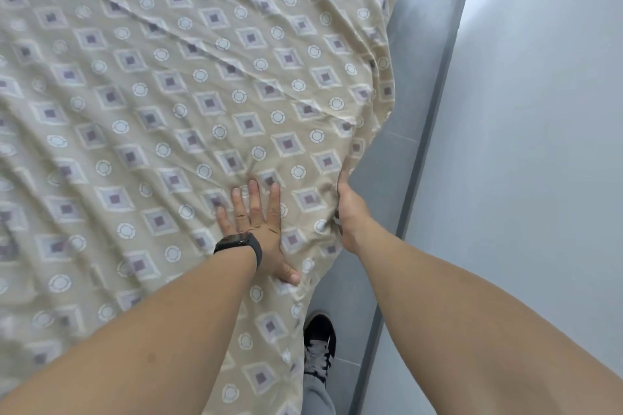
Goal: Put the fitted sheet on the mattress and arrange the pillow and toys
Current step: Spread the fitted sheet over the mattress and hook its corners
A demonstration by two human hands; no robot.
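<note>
Where sheet [202, 94] overhangs, narrow floor [404, 84].

The beige diamond-patterned fitted sheet [202, 94] hides the mattress beneath the grips; the right hand's [350, 212] fingers vanish under its edge.

Bare forearms, a black wristband [241, 243] (left wrist), grey trousers [317, 394], black laced shoe [318, 344].

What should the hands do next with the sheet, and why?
Probably the right hand, which grips the fitted sheet at its edge, should pull that edge down over the side of the bed. The left hand lies flat on top, pinning the cloth, and the sheet shows long wrinkles.
</note>
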